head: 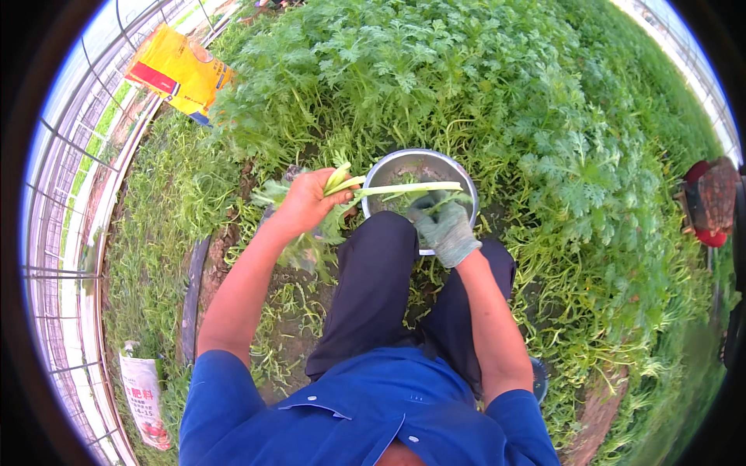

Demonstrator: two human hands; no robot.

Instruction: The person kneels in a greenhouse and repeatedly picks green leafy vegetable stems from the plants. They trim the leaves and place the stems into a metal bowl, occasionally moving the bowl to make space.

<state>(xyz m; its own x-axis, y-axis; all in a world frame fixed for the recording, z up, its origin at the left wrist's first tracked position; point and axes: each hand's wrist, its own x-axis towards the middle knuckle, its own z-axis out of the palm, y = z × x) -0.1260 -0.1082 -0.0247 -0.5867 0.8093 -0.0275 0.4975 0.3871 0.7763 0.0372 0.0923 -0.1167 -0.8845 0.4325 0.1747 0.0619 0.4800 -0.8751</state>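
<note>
My bare left hand [315, 201] is closed around several pale green leafy stalks [344, 182], held left of a round metal basin [415, 152]. One long stalk [417, 187] reaches to the right across the basin's opening. My right hand [446, 230], in a grey-green glove, is over the basin's lower right part, just below that stalk, near some green leaf. Its fingertips are blurred and dark, so whether it grips anything is unclear. Bits of greenery lie inside the basin, which stands on the ground just beyond my knees.
Dense leafy green plants [466, 76] grow ahead and to the right. A yellow printed bag [180, 73] stands at the upper left, a white printed bag [143, 402] at the lower left. Metal greenhouse framing [64, 268] runs along the left. A red and brown object [708, 201] is at the far right.
</note>
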